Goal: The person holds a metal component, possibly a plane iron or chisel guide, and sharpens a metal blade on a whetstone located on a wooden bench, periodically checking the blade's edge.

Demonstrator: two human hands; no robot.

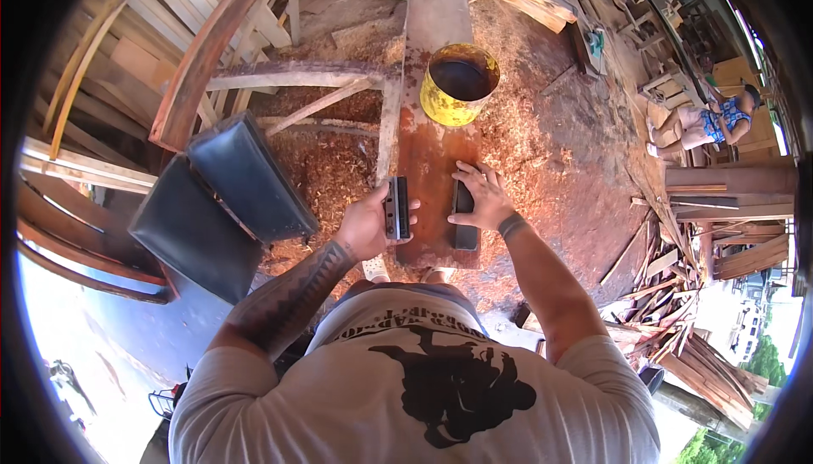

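Note:
In my left hand (366,223) is a slim, black rectangular object (396,208) with a row of small round marks along one side. The fingers wrap around it, and it is held over the left edge of a reddish-brown plank (429,168). A dark oblong block (464,231) lies on the plank's right side. My right hand (485,197) is on this block, with the thumb and fingertips at its left edge and the palm partly covering it. The exact kind of either object cannot be made out.
A yellow bucket (460,85) stands on the plank's far part. Two black padded panels (250,178) lean at left beside stacked timber (224,49). Wood shavings (529,151) cover the ground. Scrap wood (669,303) is heaped at right; another person (716,121) is farther off.

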